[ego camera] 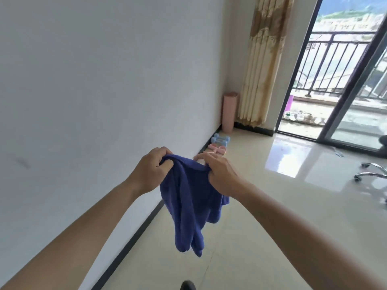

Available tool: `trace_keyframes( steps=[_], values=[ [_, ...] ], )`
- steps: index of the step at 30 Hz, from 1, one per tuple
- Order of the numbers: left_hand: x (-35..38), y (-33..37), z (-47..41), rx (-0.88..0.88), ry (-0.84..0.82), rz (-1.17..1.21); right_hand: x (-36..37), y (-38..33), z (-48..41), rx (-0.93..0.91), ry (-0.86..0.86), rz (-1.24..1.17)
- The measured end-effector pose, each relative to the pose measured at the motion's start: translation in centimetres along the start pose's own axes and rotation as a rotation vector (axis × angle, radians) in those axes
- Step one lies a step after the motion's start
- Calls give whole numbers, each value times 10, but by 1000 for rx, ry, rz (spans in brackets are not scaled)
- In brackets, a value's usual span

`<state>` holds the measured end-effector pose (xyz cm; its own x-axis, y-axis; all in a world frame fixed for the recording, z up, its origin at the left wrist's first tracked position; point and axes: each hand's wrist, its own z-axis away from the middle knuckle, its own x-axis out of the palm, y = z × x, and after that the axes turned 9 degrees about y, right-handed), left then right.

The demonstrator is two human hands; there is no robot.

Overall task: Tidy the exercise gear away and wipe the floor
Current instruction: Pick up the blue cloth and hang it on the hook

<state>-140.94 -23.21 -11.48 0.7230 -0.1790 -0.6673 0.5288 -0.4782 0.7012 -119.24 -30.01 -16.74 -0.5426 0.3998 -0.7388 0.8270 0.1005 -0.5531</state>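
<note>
Cloth: I hold the blue towel [188,197] by its top edge, hanging free above the floor [261,206], I judge for spreading.
Hands: left hand [149,171] and right hand [219,174] each pinched shut on it.
Gear: dumbbells [219,139] and rolled mat [230,110] parked against the wall.

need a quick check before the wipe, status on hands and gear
Left hand and right hand both shut on blue cloth, held up off floor. Dumbbells and rolled mat by wall. Nothing in the way.

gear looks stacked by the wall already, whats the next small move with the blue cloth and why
Probably lower the blue cloth to the floor and start wiping. The left hand and right hand pinch its top edge, so it hangs off the tiles. The rolled pink mat, blue dumbbells and pink dumbbells already sit along the wall.
</note>
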Motion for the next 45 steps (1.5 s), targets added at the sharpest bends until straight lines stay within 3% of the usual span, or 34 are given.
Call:
trace_keyframes(
  steps=[5, 8, 12, 18, 24, 28, 33, 36, 40, 45],
  values=[
    [61, -8, -132, 79, 72, -93, -19, 87, -103, 111, -27, 19],
    [87, -11, -221, 134, -10, -159, -48, 129, -169, 119, -16, 40],
    [120, -5, -335, 248, -28, -314, -96, 192, -239, 130, 47, 235],
    [206, 22, -497, 286, 42, -283, -159, 333, -318, 233, 189, 503],
    [341, 74, -646, 319, 87, -188, -185, 494, -422, 261, 353, 249],
    [400, 115, -755, 126, 53, 61, -220, 586, -510, 289, 231, 137],
    [434, 148, -875, 120, 103, 138, -254, 657, -630, 409, 164, -2],
    [456, 151, -943, 139, 136, 154, -258, 690, -700, 362, 137, -106],
    [495, 136, -1044, 159, 193, 154, -256, 748, -793, 205, 129, -11],
    [531, 102, -1184, 136, 140, 135, -256, 840, -930, 138, 169, 94]
  ],
)
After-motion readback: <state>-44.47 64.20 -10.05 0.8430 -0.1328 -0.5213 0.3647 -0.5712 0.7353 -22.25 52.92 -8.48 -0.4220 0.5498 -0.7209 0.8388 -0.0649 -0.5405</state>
